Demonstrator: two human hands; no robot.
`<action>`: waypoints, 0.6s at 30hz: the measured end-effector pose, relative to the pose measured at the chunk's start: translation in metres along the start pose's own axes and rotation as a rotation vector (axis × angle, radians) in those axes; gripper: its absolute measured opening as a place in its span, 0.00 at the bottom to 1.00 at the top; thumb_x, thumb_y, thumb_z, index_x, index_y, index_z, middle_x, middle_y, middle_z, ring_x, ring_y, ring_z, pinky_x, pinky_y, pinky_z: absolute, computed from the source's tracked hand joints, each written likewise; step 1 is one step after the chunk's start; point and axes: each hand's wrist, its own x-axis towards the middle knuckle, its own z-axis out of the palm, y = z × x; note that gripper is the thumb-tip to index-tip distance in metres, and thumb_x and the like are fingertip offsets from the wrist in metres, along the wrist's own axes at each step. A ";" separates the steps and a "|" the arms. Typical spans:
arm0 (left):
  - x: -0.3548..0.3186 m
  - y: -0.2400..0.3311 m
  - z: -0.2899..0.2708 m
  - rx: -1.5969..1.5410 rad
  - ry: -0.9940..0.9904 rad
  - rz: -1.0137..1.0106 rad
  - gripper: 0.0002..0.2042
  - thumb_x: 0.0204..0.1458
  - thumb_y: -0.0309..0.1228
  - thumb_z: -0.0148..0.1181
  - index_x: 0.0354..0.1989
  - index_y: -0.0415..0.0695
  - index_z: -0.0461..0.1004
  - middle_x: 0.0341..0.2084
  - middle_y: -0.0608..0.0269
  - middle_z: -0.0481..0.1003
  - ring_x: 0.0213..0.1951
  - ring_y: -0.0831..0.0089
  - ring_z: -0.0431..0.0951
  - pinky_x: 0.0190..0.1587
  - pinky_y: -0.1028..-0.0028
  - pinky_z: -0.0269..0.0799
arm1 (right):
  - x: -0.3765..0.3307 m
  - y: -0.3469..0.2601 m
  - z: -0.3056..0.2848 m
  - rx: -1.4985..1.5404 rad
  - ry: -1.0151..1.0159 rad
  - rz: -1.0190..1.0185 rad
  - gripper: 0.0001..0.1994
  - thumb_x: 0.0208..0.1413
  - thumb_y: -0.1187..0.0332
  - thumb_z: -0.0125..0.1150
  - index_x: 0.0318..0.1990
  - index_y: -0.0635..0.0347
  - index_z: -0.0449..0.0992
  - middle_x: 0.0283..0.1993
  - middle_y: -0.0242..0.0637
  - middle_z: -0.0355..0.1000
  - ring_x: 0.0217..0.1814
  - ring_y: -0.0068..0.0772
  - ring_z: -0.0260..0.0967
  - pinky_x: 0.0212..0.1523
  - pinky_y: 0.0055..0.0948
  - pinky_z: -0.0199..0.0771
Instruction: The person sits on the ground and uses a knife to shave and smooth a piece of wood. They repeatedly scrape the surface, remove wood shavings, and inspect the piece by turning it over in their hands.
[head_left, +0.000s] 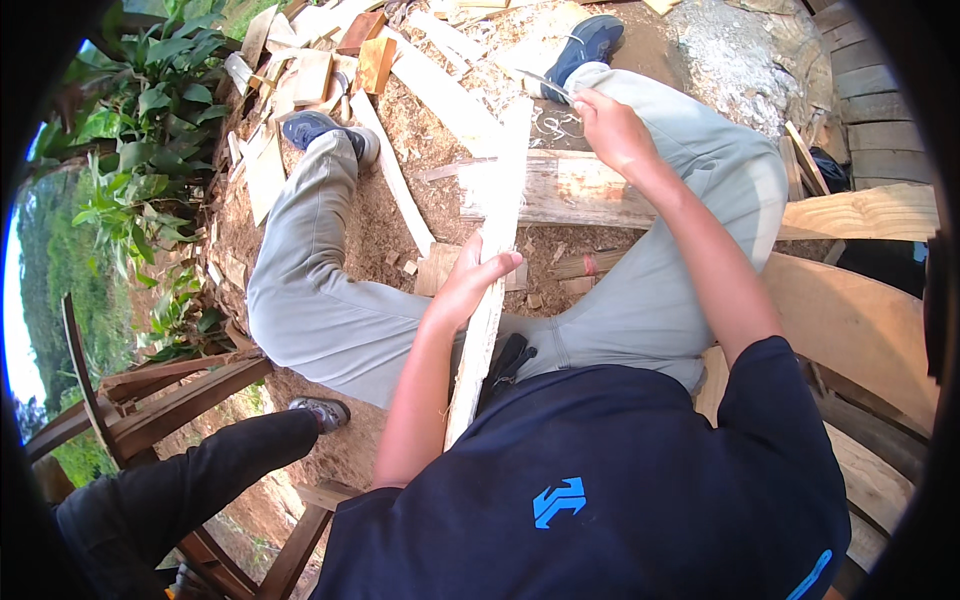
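Observation:
A long pale wooden strip [507, 200] runs from against my shirt out between my knees. My left hand [472, 285] is wrapped round it below its middle, the thumb lying across the wood. Farther out and to the right, my right hand [612, 128] is closed on a knife [545, 82]. Its thin blade points left toward the strip's far end; I cannot tell whether it touches the wood. Curled shavings [558, 125] lie on the ground beneath the blade. Under the strip a wide, weathered board [590, 190] lies crosswise between my legs.
Boards and offcuts [375, 65] litter the sawdust-covered ground ahead and to the left. Leafy plants [150, 130] grow at the left. Another person's dark-trousered leg [220, 465] reaches in at lower left beside wooden framing [190, 400]. Large planks [850, 320] stand close on my right.

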 end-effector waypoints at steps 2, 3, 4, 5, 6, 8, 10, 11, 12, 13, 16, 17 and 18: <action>0.001 -0.004 0.002 -0.077 0.025 0.038 0.36 0.52 0.47 0.65 0.64 0.33 0.67 0.49 0.54 0.76 0.51 0.69 0.72 0.57 0.69 0.65 | 0.012 -0.004 -0.011 0.153 0.066 0.030 0.16 0.70 0.59 0.49 0.57 0.55 0.76 0.44 0.48 0.80 0.45 0.45 0.78 0.48 0.35 0.74; 0.002 0.000 0.000 -0.067 0.053 -0.018 0.35 0.51 0.46 0.66 0.61 0.33 0.69 0.48 0.55 0.76 0.51 0.70 0.73 0.57 0.70 0.65 | 0.011 -0.007 -0.014 0.251 0.119 -0.054 0.16 0.71 0.58 0.48 0.55 0.54 0.77 0.38 0.44 0.80 0.42 0.43 0.78 0.45 0.37 0.73; 0.002 0.000 -0.003 -0.061 0.061 -0.036 0.34 0.51 0.46 0.66 0.60 0.33 0.69 0.48 0.55 0.77 0.51 0.70 0.73 0.57 0.70 0.65 | 0.009 -0.011 -0.016 0.271 0.028 -0.045 0.15 0.70 0.58 0.50 0.55 0.54 0.76 0.38 0.44 0.80 0.41 0.40 0.78 0.44 0.37 0.73; 0.004 -0.001 -0.003 -0.062 0.064 -0.049 0.33 0.51 0.46 0.66 0.59 0.33 0.70 0.47 0.55 0.77 0.51 0.70 0.74 0.57 0.70 0.66 | 0.005 -0.014 -0.021 0.281 -0.062 -0.038 0.15 0.70 0.59 0.51 0.55 0.55 0.76 0.38 0.44 0.79 0.41 0.38 0.77 0.44 0.36 0.73; 0.006 -0.002 -0.005 -0.065 0.073 -0.061 0.32 0.51 0.46 0.67 0.58 0.33 0.70 0.47 0.55 0.77 0.51 0.70 0.74 0.57 0.69 0.66 | 0.000 -0.021 -0.028 0.290 -0.155 -0.034 0.15 0.70 0.59 0.52 0.56 0.55 0.76 0.37 0.43 0.79 0.40 0.36 0.77 0.44 0.35 0.73; 0.010 -0.004 -0.008 -0.079 0.064 -0.077 0.31 0.51 0.45 0.67 0.57 0.33 0.71 0.47 0.54 0.77 0.52 0.68 0.74 0.57 0.69 0.66 | -0.019 -0.034 -0.039 0.269 -0.293 -0.112 0.17 0.69 0.59 0.56 0.57 0.58 0.76 0.43 0.45 0.80 0.46 0.35 0.77 0.48 0.36 0.73; 0.010 0.000 -0.007 -0.054 0.047 -0.084 0.32 0.51 0.45 0.68 0.57 0.33 0.70 0.47 0.53 0.77 0.52 0.68 0.74 0.57 0.68 0.67 | -0.034 -0.040 -0.044 0.245 -0.385 -0.144 0.17 0.68 0.59 0.57 0.58 0.59 0.76 0.47 0.45 0.80 0.51 0.38 0.77 0.52 0.36 0.73; 0.010 0.001 -0.007 -0.043 0.040 -0.088 0.33 0.51 0.46 0.69 0.57 0.33 0.70 0.48 0.53 0.76 0.52 0.68 0.74 0.58 0.68 0.67 | -0.037 -0.038 -0.041 0.292 -0.375 -0.222 0.22 0.65 0.57 0.62 0.62 0.57 0.74 0.53 0.48 0.79 0.57 0.42 0.74 0.58 0.37 0.72; 0.011 0.002 -0.007 -0.031 0.033 -0.092 0.33 0.51 0.46 0.69 0.58 0.33 0.69 0.48 0.53 0.76 0.53 0.68 0.74 0.58 0.68 0.67 | -0.039 -0.035 -0.042 0.283 -0.353 -0.156 0.24 0.63 0.57 0.64 0.63 0.57 0.72 0.54 0.49 0.78 0.58 0.42 0.74 0.59 0.38 0.71; 0.011 0.001 -0.006 -0.018 0.025 -0.096 0.34 0.50 0.46 0.70 0.58 0.33 0.69 0.49 0.52 0.76 0.53 0.67 0.74 0.58 0.68 0.67 | -0.042 -0.034 -0.043 0.275 -0.329 -0.089 0.27 0.61 0.56 0.67 0.65 0.57 0.71 0.55 0.50 0.78 0.59 0.43 0.73 0.60 0.39 0.70; 0.015 -0.005 -0.003 -0.050 -0.012 -0.072 0.36 0.50 0.46 0.72 0.60 0.32 0.67 0.51 0.50 0.75 0.54 0.66 0.73 0.59 0.67 0.67 | -0.030 -0.024 -0.034 0.353 -0.234 0.073 0.48 0.49 0.53 0.77 0.71 0.71 0.58 0.50 0.55 0.78 0.47 0.36 0.78 0.49 0.34 0.76; 0.014 -0.010 -0.003 -0.023 -0.013 -0.080 0.39 0.48 0.47 0.73 0.61 0.31 0.66 0.52 0.49 0.75 0.55 0.66 0.74 0.59 0.67 0.67 | -0.027 -0.036 -0.028 0.372 -0.246 0.178 0.51 0.47 0.53 0.79 0.71 0.75 0.55 0.48 0.54 0.78 0.43 0.33 0.79 0.45 0.31 0.77; 0.014 -0.014 -0.004 0.004 -0.019 -0.079 0.41 0.47 0.49 0.74 0.62 0.30 0.65 0.53 0.48 0.74 0.55 0.65 0.74 0.60 0.67 0.67 | -0.023 -0.044 -0.028 0.389 -0.247 0.280 0.54 0.45 0.53 0.80 0.71 0.80 0.53 0.47 0.54 0.78 0.39 0.30 0.80 0.41 0.29 0.78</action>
